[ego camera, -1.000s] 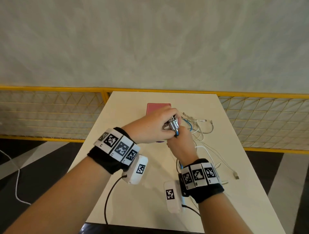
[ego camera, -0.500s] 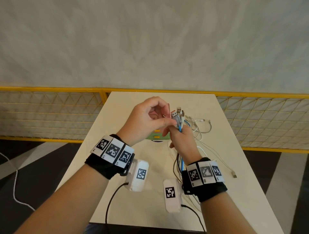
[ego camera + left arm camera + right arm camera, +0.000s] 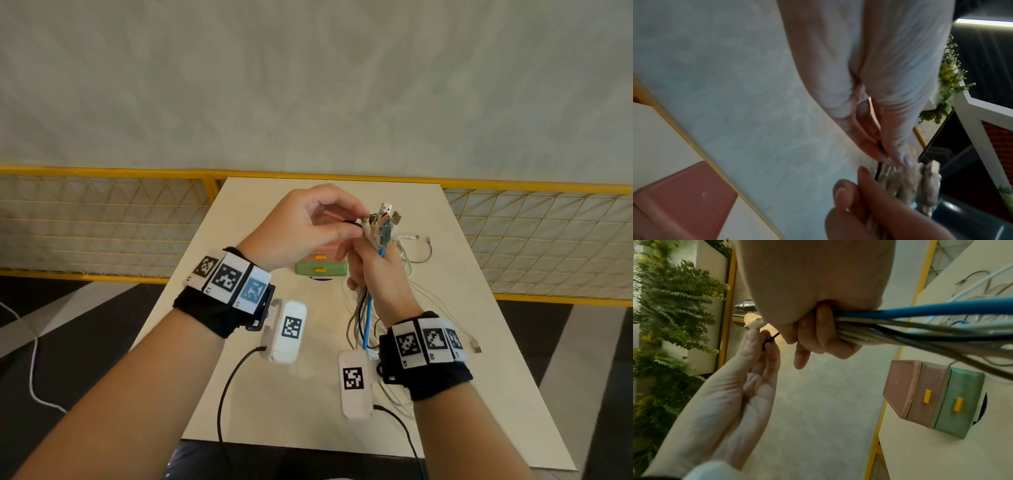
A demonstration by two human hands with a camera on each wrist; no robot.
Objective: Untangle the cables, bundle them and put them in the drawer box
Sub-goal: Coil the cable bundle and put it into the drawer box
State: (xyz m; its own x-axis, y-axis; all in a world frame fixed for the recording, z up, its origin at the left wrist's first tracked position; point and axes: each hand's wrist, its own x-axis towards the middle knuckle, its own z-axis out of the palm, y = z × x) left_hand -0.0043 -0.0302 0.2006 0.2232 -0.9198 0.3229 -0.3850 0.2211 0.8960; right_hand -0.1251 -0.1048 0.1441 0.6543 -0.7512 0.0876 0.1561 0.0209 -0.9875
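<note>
My right hand [image 3: 373,270] grips a bunch of cables [image 3: 368,315] upright above the table, with their USB plugs [image 3: 385,219] sticking out on top; the strands, one thick and blue [image 3: 941,309], hang down past the wrist. My left hand [image 3: 318,222] pinches a thin black cable end [image 3: 769,340] right beside the plugs, thumb against forefinger. The drawer box [image 3: 320,265], pink over green with yellow handles [image 3: 927,395], stands on the table behind my hands, its drawers closed.
Loose white cables [image 3: 416,246] lie on the beige table [image 3: 274,394] to the right of the box, one plug [image 3: 476,347] near the right edge. A yellow mesh fence [image 3: 102,219] runs behind the table. Black wrist-camera leads trail off the near edge.
Both hands have risen off the table with the cable bunch, uncovering the drawer box. My left hand let go of the plugs and now pinches a black cable end beside them.
</note>
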